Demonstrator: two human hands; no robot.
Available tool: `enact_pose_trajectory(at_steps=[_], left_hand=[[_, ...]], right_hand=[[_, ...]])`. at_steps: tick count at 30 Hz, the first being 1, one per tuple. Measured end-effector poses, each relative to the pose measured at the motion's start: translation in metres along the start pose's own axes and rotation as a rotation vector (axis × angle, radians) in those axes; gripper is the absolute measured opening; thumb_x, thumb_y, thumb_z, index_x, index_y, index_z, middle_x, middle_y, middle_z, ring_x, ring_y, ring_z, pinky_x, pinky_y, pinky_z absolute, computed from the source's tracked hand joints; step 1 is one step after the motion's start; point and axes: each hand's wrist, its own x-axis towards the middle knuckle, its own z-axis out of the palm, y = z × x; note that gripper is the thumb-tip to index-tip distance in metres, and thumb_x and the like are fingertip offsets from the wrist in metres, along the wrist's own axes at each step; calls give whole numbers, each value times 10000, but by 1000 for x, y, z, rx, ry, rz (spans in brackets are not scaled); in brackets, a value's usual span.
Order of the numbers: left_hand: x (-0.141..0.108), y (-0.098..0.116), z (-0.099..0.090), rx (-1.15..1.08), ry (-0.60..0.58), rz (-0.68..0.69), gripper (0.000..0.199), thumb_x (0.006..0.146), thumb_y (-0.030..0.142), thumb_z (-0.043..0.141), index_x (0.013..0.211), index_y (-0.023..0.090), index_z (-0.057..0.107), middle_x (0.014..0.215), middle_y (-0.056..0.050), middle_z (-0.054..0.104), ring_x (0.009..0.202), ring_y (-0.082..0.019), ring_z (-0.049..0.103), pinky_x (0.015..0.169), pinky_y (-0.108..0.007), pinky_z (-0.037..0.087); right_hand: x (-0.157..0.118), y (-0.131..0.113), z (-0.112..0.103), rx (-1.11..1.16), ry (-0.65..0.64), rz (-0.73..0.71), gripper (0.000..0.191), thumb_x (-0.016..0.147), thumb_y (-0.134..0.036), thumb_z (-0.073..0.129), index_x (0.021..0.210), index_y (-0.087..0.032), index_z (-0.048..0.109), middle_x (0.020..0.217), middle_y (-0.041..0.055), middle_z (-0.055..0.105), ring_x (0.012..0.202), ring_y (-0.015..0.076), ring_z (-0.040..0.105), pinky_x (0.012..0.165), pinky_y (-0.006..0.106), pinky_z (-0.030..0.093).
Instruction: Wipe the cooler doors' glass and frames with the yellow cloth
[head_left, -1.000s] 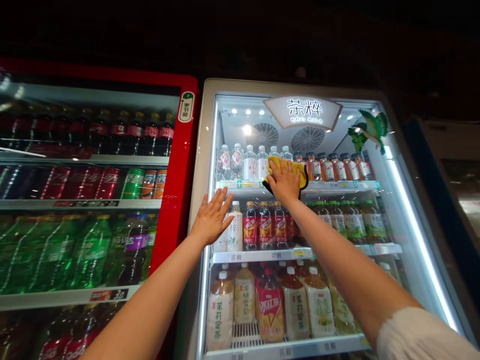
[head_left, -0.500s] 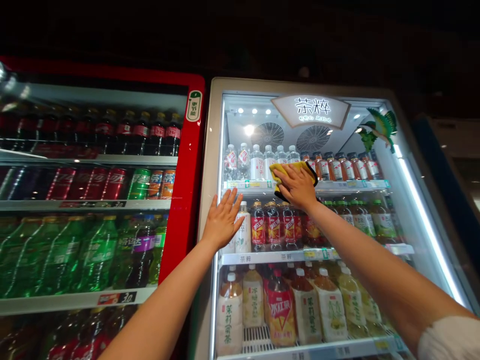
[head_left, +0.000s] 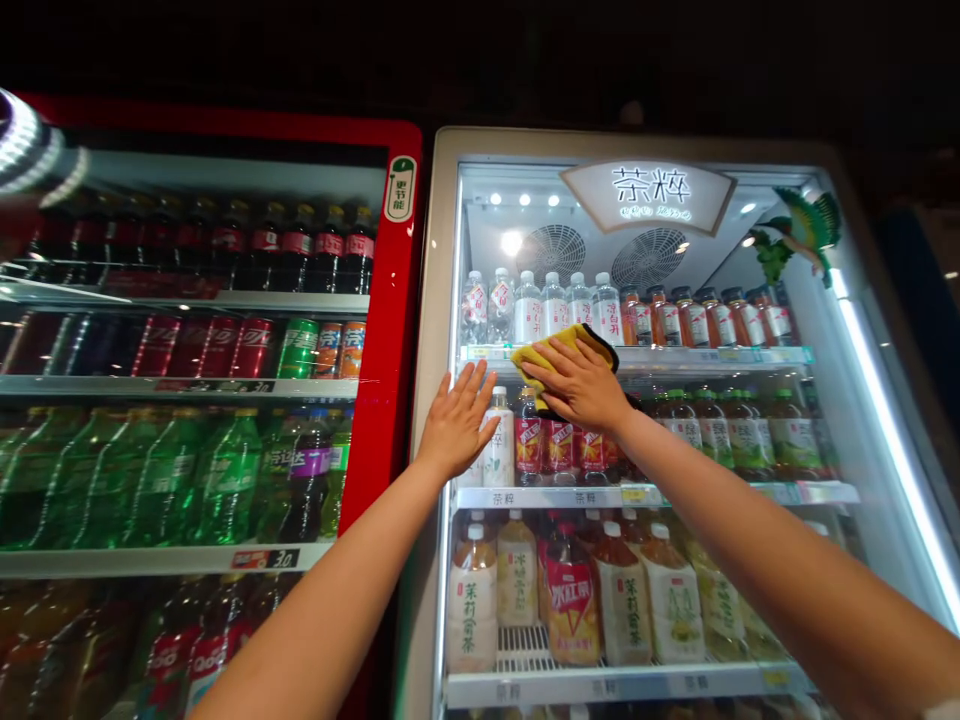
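My right hand (head_left: 583, 384) presses a yellow cloth (head_left: 534, 362) with black edging flat against the glass door of the pale-framed drinks fridge (head_left: 442, 300). The cloth lies in front of the upper shelf edge, over part of the bottles behind. My left hand (head_left: 457, 422) rests with spread fingers on the left side of the same door, across its frame and glass, holding nothing. Behind the glass near it stands a white-labelled bottle (head_left: 498, 445), with red-labelled bottles (head_left: 529, 445) to its right.
A red-framed fridge (head_left: 390, 330) with cola bottles, cans and green bottles (head_left: 232, 465) stands to the left. A lit sign (head_left: 649, 197) sits at the top of the pale fridge, and a green bird-shaped ornament (head_left: 802, 230) is at its upper right. More bottles (head_left: 574, 600) fill the lower shelf.
My right hand has slid the cloth left and slightly down across the glass. My left hand stays at the door's left side. The view has shifted a little.
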Motion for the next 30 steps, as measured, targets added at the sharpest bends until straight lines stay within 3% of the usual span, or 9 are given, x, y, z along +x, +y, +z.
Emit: enact_pose_trajectory(at_steps=[3,6,9,12,16,20,22,25,30], left_hand=[[-6,-4,-3,5,-19,15,659,1039,416,374,1613,120,238,1692,-137,204,1582,-261,153,1286,-485,160],[-21,-12,-5,29,-5,-48,694,1040,418,368,1626,106,169,1692,-156,187,1582,-271,148,1286,-491,165],[-38,-20,-5,55,6,-96,727,1039,402,366,1640,132,58,1694,-156,168,1582,-271,149,1280,-512,183],[-49,-24,-5,71,-13,-85,730,1038,411,367,1641,149,51,1694,-142,181,1583,-263,151,1276,-519,184],[-49,-24,-5,82,-34,-96,708,1038,422,363,1635,131,120,1694,-141,185,1582,-265,149,1280,-518,154],[-48,-22,-5,81,-47,-103,722,1028,421,386,1635,131,124,1692,-142,187,1583,-258,144,1287,-508,139],[-49,-22,-4,83,-43,-97,728,1027,417,393,1634,123,121,1693,-144,183,1583,-253,144,1288,-484,156],[-51,-22,0,92,-12,-88,742,1029,408,393,1635,111,85,1694,-145,179,1583,-252,141,1282,-466,191],[-56,-19,4,116,14,-102,757,1031,407,380,1634,95,45,1693,-142,181,1585,-236,123,1286,-441,191]], right_hand=[[4,16,0,-6,3,29,536,996,-390,484,1529,-347,455,1638,3,401,1534,266,303,1251,509,198],[45,15,11,15,86,249,543,1007,-403,430,1544,-320,440,1656,29,365,1540,315,274,1237,591,187],[97,-8,24,76,196,457,569,1002,-402,412,1560,-293,421,1660,64,351,1541,380,238,1208,697,138],[126,-40,29,75,173,454,562,1008,-401,405,1559,-293,420,1667,58,338,1546,376,226,1213,694,125],[105,-62,21,41,85,227,533,1012,-419,438,1539,-337,440,1658,15,360,1548,321,252,1236,620,164],[65,-44,9,40,-4,-21,524,993,-394,499,1515,-353,466,1644,-11,388,1546,270,273,1244,542,200],[62,-30,9,38,6,6,523,992,-375,499,1513,-338,473,1644,0,389,1541,274,284,1238,543,214],[85,-23,18,43,96,186,527,999,-371,472,1523,-321,464,1643,24,390,1535,307,293,1227,601,206],[144,-53,32,81,207,388,525,997,-380,466,1517,-309,483,1634,57,402,1528,367,288,1209,690,155]])
